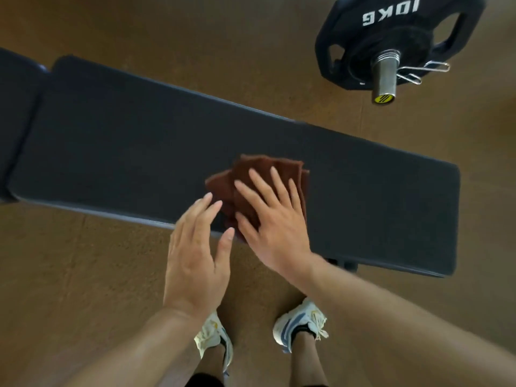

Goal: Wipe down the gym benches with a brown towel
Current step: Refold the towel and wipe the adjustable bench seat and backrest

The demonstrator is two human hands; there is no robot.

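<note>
Warm, even indoor light, fairly bright; no hard shadows. Soft sheen along the bench [139,141] near edge, glare on steel bar end [384,76]. Overall slightly soft; forearms blurred at near corners. Wide-angle bending at edges.

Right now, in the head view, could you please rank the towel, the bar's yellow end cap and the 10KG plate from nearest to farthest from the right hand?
1. Towel: directly under the right hand, on the bench.
2. End cap: up and right, past the bench.
3. Plate: farthest, top right.
</note>
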